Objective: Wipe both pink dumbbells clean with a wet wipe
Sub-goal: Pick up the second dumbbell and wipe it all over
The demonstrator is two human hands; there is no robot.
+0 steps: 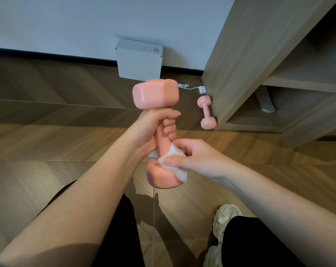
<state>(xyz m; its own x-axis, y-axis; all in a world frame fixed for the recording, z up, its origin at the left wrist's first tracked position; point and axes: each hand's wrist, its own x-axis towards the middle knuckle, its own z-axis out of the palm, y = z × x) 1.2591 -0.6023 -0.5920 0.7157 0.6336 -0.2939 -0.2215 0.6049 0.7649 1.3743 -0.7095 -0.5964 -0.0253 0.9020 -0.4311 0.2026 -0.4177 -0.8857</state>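
A: Wood floor (47,132) all round, and a wooden shelf unit (240,54) up at two o'clock.
B: Dead centre, one pink dumbbell (155,95) is upright in the air, left hand (155,128) wrapped round its handle!
A: And the second dumbbell (206,112) lies on the floor at one o'clock, touching the shelf unit.
B: Right hand (194,155) pinches the wet wipe (177,170) against the handle's lower end, just above the bottom head.
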